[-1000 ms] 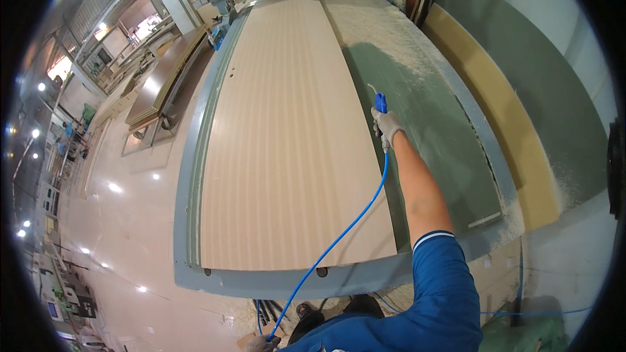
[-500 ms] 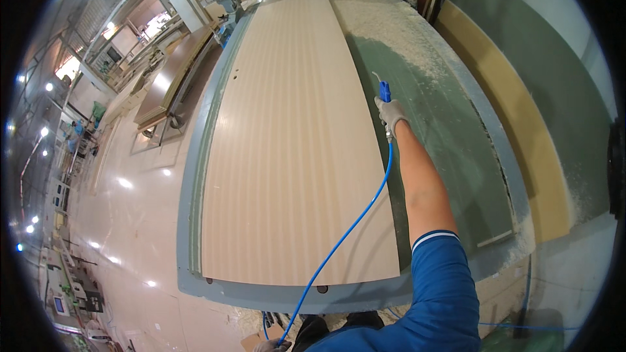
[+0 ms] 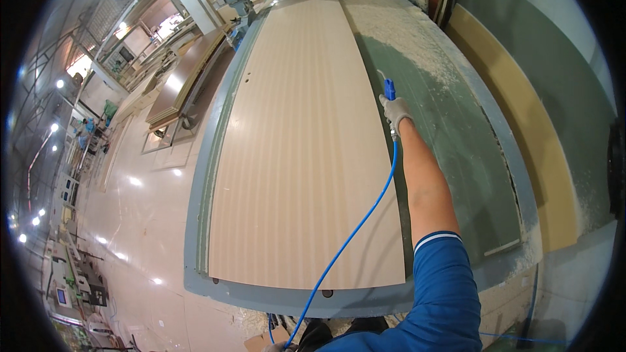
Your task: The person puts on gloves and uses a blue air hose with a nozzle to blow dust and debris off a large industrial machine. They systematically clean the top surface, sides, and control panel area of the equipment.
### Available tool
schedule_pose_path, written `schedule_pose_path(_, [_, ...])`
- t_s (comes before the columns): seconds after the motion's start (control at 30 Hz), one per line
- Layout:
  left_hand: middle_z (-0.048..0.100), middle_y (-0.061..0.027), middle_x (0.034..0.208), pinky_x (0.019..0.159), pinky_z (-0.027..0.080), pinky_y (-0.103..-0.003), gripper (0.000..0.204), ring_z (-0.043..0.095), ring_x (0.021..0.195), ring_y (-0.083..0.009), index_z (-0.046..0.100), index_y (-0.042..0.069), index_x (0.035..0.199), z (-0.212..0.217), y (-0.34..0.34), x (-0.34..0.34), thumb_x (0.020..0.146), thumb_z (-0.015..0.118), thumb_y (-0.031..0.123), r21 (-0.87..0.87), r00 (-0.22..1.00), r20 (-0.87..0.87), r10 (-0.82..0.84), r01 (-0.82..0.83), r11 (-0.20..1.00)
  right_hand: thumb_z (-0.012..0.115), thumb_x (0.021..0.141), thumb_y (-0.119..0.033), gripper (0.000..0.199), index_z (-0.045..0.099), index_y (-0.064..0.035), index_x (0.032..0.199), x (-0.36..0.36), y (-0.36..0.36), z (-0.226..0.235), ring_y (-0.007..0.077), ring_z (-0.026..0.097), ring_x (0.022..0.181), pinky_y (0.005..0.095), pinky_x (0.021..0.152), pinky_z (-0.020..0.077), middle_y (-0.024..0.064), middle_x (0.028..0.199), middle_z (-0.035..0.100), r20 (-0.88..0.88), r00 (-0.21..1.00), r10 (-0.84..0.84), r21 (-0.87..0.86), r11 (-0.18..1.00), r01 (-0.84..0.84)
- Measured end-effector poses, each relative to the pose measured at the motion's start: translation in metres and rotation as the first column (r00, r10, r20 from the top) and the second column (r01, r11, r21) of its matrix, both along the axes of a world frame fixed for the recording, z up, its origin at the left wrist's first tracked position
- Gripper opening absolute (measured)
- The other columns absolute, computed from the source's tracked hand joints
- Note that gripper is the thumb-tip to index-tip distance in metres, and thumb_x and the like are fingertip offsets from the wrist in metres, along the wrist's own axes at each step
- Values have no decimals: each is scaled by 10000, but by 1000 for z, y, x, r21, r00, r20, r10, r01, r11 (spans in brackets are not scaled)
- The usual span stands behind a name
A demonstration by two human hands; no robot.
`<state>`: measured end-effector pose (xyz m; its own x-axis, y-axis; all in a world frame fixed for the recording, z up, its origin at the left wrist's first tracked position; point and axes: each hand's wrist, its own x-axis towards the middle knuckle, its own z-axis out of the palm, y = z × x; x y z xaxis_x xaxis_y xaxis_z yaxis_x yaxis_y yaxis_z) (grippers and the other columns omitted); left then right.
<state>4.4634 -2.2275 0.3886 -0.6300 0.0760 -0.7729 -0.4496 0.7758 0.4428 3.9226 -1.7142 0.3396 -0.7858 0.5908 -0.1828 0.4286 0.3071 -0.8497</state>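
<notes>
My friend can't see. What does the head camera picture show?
A gloved right hand holds a blue air gun over a long machine bed dusted with sawdust. A blue hose trails back from it, beside a big pale wood panel.

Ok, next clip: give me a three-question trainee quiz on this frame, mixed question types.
1. True or false: the right hand wears a glove and grips a blue air nozzle.
2. Multiple choice: where does the sawdust lie? A) on the pale panel B) on the green bed to the right of the panel C) on the shiny floor at the left
3. Fill in: a blue ___ runs from the nozzle down toward the person's body.

Key: 1 true. 2 B, the sawdust covers the green bed, while the pale panel looks clean. 3 hose.
</notes>
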Motion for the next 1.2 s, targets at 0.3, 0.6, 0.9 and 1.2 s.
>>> schedule_pose_path(0.3, [684,-80,921,715,493,-318,265,625,790,-178,663,91,1067,-8,0,3,902,558,271,20,999,-31,10,-10,1000,572,829,-499,516,685,-8,939,12,5,17,308,676,827,402,701,510,175,906,681,115,993,-1,-95,995,12])
schedule_pose_path(0.6, [684,-67,928,678,486,-318,244,627,792,-173,669,110,1057,1,9,0,906,558,266,5,1000,-31,-2,2,1000,558,818,-522,557,680,-13,1009,53,82,-40,330,656,938,415,776,506,193,993,672,145,958,-248,-69,963,259])
schedule_pose_path(0.9, [684,-104,995,839,468,-363,382,640,946,-245,660,115,1103,10,23,-26,906,545,421,-74,988,27,-155,157,985,632,823,-444,420,600,-46,694,72,125,-33,166,534,483,350,462,399,50,571,556,14,958,-285,-38,958,285])
schedule_pose_path(1.2, [698,-108,922,761,497,-344,327,657,858,-206,682,79,1034,15,32,-24,909,558,355,-88,996,49,-68,72,993,616,823,-465,468,664,0,802,28,49,22,226,629,587,377,525,459,121,690,640,-26,999,36,-139,989,-39])
